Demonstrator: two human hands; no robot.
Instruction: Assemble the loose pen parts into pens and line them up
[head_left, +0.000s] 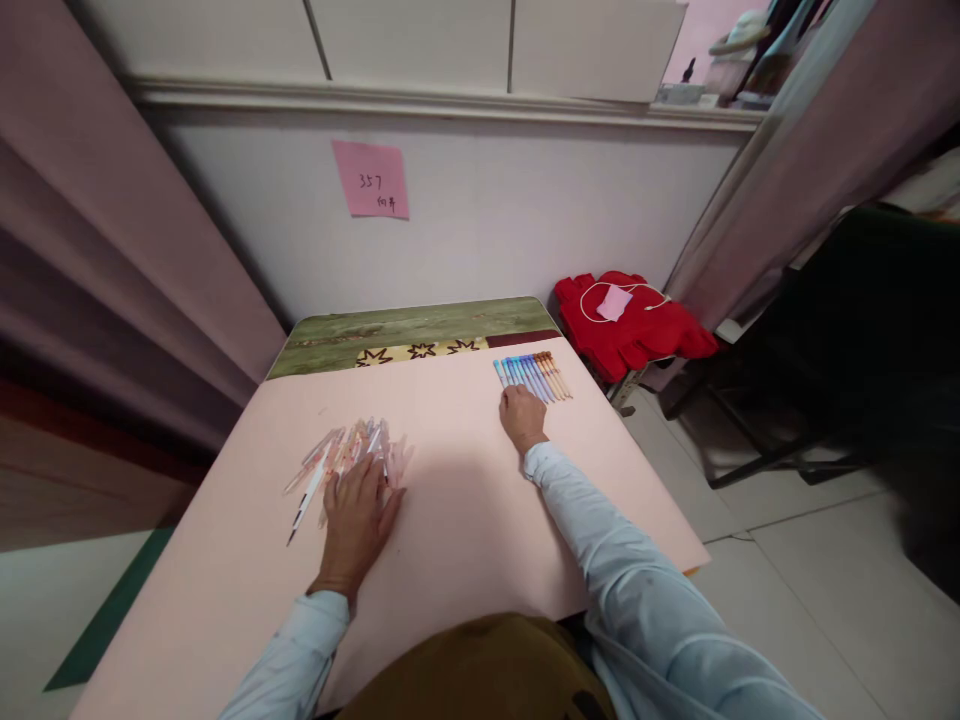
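Note:
A loose pile of pens, many with clear or pale barrels, lies on the left part of the pink tabletop. My left hand rests over the near side of this pile with its fingers stretched out, touching some of the pens and hiding part of them. Farther right, several pens lie side by side in a neat row, running from light blue through purple to brown and orange. At the left end of that row is my right hand, its fingers curled on the lower part of a light blue pen.
Pink covering spreads over most of the table, with a green wood-patterned strip at the far edge. Beyond the right corner lies a red cloth with a white cable on it. A pink note is on the wall.

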